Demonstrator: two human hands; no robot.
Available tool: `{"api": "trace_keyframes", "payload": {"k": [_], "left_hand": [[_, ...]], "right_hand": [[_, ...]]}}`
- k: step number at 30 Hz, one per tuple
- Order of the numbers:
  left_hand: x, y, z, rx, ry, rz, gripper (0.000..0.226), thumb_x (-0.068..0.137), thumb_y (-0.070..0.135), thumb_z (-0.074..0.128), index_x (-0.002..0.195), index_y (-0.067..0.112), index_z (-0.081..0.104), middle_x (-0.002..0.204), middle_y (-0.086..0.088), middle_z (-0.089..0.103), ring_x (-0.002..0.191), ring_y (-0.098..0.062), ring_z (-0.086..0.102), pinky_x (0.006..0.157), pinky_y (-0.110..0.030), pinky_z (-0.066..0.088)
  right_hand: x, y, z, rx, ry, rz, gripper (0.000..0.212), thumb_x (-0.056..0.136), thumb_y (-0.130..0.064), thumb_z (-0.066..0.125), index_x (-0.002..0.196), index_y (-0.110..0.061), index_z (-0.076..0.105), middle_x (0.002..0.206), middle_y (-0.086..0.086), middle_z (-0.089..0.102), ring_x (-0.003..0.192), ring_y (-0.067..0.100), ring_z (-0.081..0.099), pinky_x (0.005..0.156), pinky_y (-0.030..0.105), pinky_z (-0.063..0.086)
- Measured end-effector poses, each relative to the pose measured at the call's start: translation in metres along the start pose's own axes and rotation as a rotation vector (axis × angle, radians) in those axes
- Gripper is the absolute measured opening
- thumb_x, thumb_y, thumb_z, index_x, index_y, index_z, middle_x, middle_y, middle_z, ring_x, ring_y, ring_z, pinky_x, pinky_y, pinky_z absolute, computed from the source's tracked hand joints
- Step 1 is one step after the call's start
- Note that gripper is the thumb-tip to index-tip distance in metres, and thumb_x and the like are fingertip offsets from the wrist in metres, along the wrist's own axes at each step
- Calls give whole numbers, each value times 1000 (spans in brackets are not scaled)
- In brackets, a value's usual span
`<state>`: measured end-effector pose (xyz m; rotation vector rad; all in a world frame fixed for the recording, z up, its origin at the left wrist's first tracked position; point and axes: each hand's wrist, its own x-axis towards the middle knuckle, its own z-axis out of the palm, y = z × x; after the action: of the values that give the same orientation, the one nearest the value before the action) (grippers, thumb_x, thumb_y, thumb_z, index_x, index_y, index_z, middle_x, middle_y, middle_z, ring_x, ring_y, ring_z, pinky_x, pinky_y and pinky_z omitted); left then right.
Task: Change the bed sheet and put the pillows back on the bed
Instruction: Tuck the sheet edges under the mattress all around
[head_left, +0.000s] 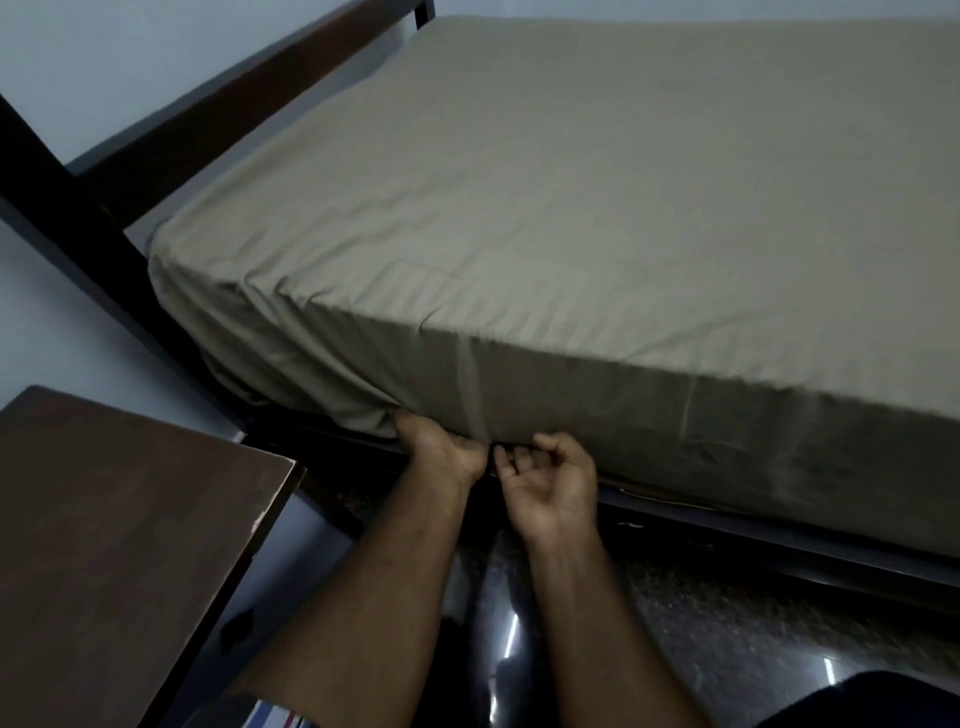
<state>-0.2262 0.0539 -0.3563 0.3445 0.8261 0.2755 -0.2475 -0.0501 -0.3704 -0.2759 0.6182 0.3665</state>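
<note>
- one bed sheet (597, 208), olive-grey, lies stretched over the one mattress; it fills the picture from 12 o'clock round to 3 o'clock, and its near corner hangs down at the centre with creases running towards the fold.
- two bare hands, both at the lower hem of the sheet near 6 o'clock of the mattress corner.
- left hand (441, 447): its fingers go up under the hem and are hidden by the cloth, so i cannot tell whether they are curled round it or flat; the knuckles touch the fabric.
- right hand (550, 483): palm turned up, fingers curled loosely inward, their tips just at the hem beside the left hand; whether they pinch the cloth cannot be told.
- the two hands sit just beside each other, nearly touching.
- one dark wooden bed frame (78, 208): a headboard rail runs from 9 o'clock up to 12 o'clock, and a side rail shows under the mattress towards 4 o'clock.
- one brown wooden table (114, 545) at 8 o'clock, its corner near the left forearm.
- a dark, glossy speckled floor (727, 623) at 5 o'clock, with streaks of reflected light.
- a scrap of striped cloth (275, 719) at 7 o'clock, by the left arm at the bottom edge.
- a pale wall (104, 52) at 11 o'clock.
</note>
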Motion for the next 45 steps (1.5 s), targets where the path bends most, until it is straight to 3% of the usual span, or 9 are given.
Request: {"api": "trace_keyframes", "payload": {"k": [5, 9, 10, 18, 26, 30, 38, 42, 45], "left_hand": [[-21, 24, -28, 258, 132, 85, 44, 104, 49, 37, 117, 11, 58, 121, -10, 58, 114, -26, 56, 109, -42, 42], [-7, 50, -28, 239, 255, 378, 30, 107, 35, 36, 115, 18, 59, 119, -3, 61, 105, -22, 60, 96, -35, 45], [0, 58, -25, 235, 292, 426, 30, 106, 33, 38, 110, 15, 62, 120, -5, 64, 108, -25, 61, 99, -38, 48], [20, 107, 3, 333, 746, 673, 42, 100, 24, 55, 133, -1, 54, 137, -28, 49, 126, -40, 49, 104, -37, 40], [0, 187, 10, 563, 650, 981, 38, 99, 41, 56, 129, 17, 62, 131, -11, 55, 117, -30, 56, 105, -39, 43], [-5, 235, -1, 722, 568, 923, 12, 90, 28, 68, 88, 19, 73, 83, -1, 69, 85, -27, 67, 84, -34, 57], [-5, 277, -26, 689, 575, 954, 14, 82, 25, 64, 69, 20, 68, 68, -3, 73, 73, -27, 73, 73, -41, 62], [5, 252, -19, 378, 386, 698, 17, 94, 10, 50, 93, 13, 66, 87, -10, 71, 74, -27, 72, 55, -33, 59], [8, 244, -23, 664, 299, 462, 24, 97, 6, 45, 115, 6, 62, 96, -11, 64, 74, -24, 63, 51, -29, 54]], "right_hand": [[6, 14, -1, 47, -70, 7, 75, 10, -6, 87, 80, -17, 61, 87, 0, 67, 91, 16, 61, 104, 36, 39], [-18, 49, 9, -106, 7, 148, 7, 82, -9, 63, 78, -12, 58, 87, 4, 60, 92, 17, 59, 108, 38, 39], [-20, 52, 11, -149, 14, 173, 12, 90, -7, 54, 79, -10, 58, 88, 5, 60, 95, 18, 59, 108, 38, 40], [-14, 59, 11, -256, -43, 232, 14, 95, -8, 49, 87, -9, 61, 103, 9, 65, 108, 22, 61, 101, 37, 45], [-37, 95, 62, -534, -293, 236, 23, 97, -10, 52, 115, -12, 66, 116, 8, 73, 112, 21, 67, 96, 37, 50], [-49, 114, 99, -676, -438, 170, 23, 98, -8, 53, 117, -12, 66, 114, 6, 74, 109, 19, 70, 95, 35, 51], [-53, 119, 90, -827, -372, 57, 26, 98, -8, 54, 122, -10, 64, 117, 7, 73, 113, 21, 67, 93, 32, 51], [-46, 118, 76, -850, -301, 44, 24, 98, -7, 55, 119, -10, 64, 116, 8, 72, 112, 22, 67, 96, 34, 50], [-40, 120, 66, -868, -267, 30, 22, 97, -7, 55, 118, -11, 64, 116, 8, 72, 112, 22, 67, 100, 36, 49]]}}
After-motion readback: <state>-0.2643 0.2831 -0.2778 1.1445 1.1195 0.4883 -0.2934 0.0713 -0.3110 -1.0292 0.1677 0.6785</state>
